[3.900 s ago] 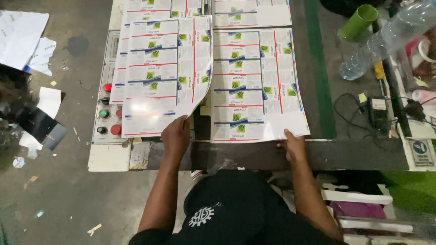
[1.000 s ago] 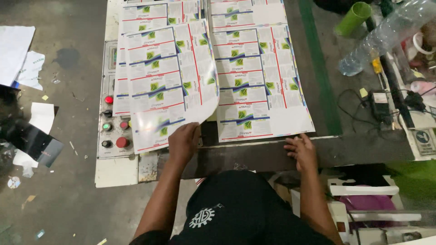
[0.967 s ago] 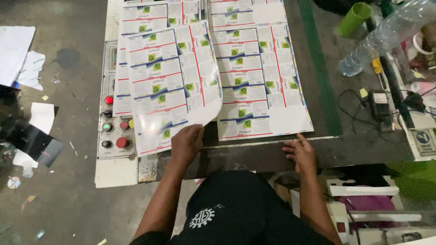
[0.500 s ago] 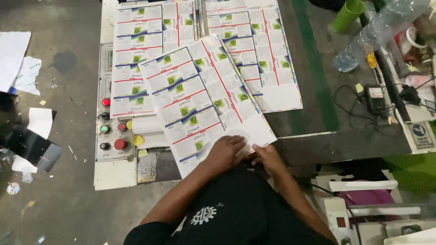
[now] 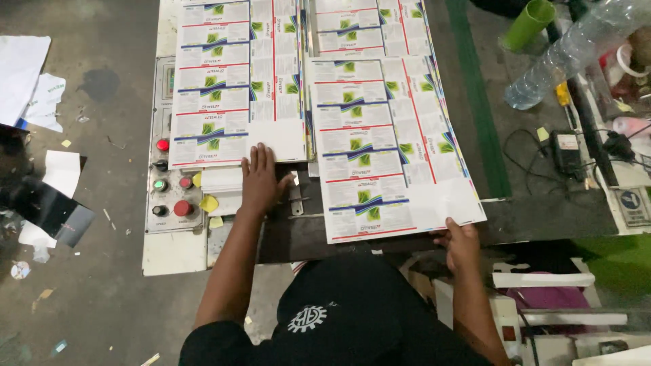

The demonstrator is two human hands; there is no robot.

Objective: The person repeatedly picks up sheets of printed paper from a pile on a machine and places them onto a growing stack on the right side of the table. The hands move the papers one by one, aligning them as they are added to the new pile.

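On the floor at nine o'clock lie loose white papers (image 5: 27, 88) and a dark folder (image 5: 51, 210), well apart from the work. Next comes the control panel (image 5: 173, 183) with its red and green buttons, just beside the left stack of printed sheets (image 5: 237, 81).

The left hand (image 5: 261, 179) lies flat, fingers spread, palm down on the near edge of that left stack; it grips nothing, only presses the pile at about ten o'clock from the person's body. The right hand (image 5: 461, 240) sits at two o'clock, at the near right corner of the right-hand sheet (image 5: 386, 142). It looks pinched on that corner, though the thumb is under the paper and I cannot see the pinch fully. The sheet lies slightly askew on the table (image 5: 536, 217), its near edge overhanging toward the person, its left edge touching or overlapping the left stack.

My reading: the step in hand is squaring a sheet into place beside the stack, one hand steadying while the other guides. The next move, I judge, calls for a light grip on the corner and a small turn of the sheet so that its edges run true.

Further right, at one o'clock, stand a green cup (image 5: 529, 24) and a clear plastic bottle (image 5: 576, 51), with a charger and cables (image 5: 563, 146) below them.
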